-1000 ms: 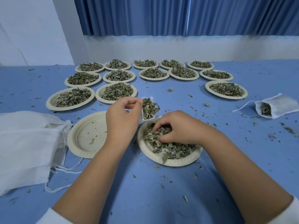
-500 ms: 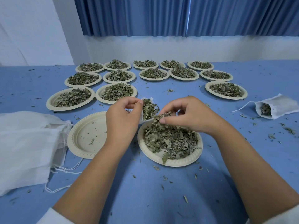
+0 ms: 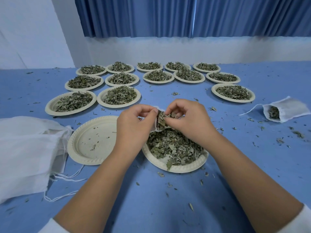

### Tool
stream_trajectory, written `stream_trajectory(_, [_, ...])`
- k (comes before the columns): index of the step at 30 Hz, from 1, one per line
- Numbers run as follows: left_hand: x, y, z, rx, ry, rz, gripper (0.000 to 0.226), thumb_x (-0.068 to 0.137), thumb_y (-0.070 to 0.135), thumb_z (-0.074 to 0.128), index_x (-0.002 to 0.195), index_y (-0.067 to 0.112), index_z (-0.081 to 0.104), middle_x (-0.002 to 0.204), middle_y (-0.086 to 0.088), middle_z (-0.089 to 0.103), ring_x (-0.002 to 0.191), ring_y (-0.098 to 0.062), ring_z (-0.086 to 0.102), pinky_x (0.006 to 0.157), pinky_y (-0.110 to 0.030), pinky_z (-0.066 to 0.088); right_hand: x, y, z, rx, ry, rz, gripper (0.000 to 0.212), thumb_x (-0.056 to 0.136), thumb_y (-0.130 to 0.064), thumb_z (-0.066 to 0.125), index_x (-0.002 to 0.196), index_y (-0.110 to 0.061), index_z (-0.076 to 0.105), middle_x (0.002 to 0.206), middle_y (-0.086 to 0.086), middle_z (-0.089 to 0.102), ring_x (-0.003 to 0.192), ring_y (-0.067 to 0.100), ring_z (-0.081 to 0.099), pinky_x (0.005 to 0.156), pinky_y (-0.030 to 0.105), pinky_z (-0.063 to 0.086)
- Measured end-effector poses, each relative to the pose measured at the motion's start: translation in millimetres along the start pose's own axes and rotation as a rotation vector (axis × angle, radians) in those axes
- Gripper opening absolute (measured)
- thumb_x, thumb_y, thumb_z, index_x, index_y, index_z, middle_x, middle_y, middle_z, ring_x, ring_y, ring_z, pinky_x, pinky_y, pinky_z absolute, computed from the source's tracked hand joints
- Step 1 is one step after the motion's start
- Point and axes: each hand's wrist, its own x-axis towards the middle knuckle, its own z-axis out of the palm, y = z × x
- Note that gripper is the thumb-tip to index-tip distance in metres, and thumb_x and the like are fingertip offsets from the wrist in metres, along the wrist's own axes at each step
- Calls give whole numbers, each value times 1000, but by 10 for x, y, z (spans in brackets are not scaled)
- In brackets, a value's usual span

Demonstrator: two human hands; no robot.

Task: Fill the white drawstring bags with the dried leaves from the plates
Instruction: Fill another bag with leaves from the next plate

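While the left hand [image 3: 134, 125] pinches a white drawstring bag [image 3: 153, 127] open over the part-full plate [image 3: 185, 168] and the right hand [image 3: 188, 121] pinches dried leaves [image 3: 161, 118] into it, the job looks barely begun. One filled bag [image 3: 289, 108] lies at 3 o'clock, one emptied plate [image 3: 87, 140] at 9, thirteen heaped plates [image 3: 49, 109] at 12; the stacked empty bags [image 3: 25, 148], also at 9, defy counting.

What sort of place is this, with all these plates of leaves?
Probably a workroom for hand-packing herbs: a blue-covered table carries rows of paper plates heaped with dried leaves, a pile of white drawstring bags lies at its left, and a leaf-filled bag at right.
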Motion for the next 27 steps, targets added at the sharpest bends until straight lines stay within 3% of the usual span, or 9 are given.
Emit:
stream_trajectory(5, [-13,17,15,-1,-30,2,14,85,23,71,74,32,71,69,20,68,61,7,58,62,-9,44,-14,-17,43,-36,-69,16,31,74,-10,77,71,-37,63,64,-12,61,62,2,54,62,10,42])
stream_trajectory(9, [7,27,-4,-32,-3,-24,15,86,21,71,74,31,70,70,17,69,62,8,59,62,-7,44,-11,-44,7,142,-180,132,23,82,-13,73,82,-36,72,80,-1,74,79,14,70,80,31,55])
stream_trajectory(12, [22,29,-17,-60,9,-54,12,87,21,71,77,28,71,78,5,72,69,5,61,70,-14,47,-8,-55,3,365,-196,185,25,91,-1,60,90,-20,76,93,7,75,85,16,74,87,36,58])
stream_trajectory(15, [19,43,-16,-94,-10,-84,9,87,20,70,80,26,73,81,2,73,73,0,64,74,-19,48,-9,-63,0,527,-186,198,20,90,3,64,89,-14,74,85,3,76,79,15,74,77,22,58])
stream_trajectory(20, [17,51,-14,-118,-27,-102,12,87,20,70,77,26,72,81,1,73,73,-3,63,74,-21,49,-9,-63,26,641,-104,234,20,80,7,73,88,-7,61,87,12,66,71,14,69,66,21,57])
stream_trajectory(24, [23,66,-19,-180,-86,-143,10,88,17,68,81,21,73,60,11,66,56,1,58,59,-14,46,-17,-63,37,518,-62,241,26,78,-2,78,87,-10,55,83,5,64,59,12,65,52,21,53])
stream_trajectory(27, [23,81,-32,-217,-136,-181,9,91,14,64,85,15,71,40,17,48,34,3,41,41,-7,32,8,-29,27,414,-61,283,28,77,-15,82,92,-15,58,88,-1,60,54,6,56,52,21,49])
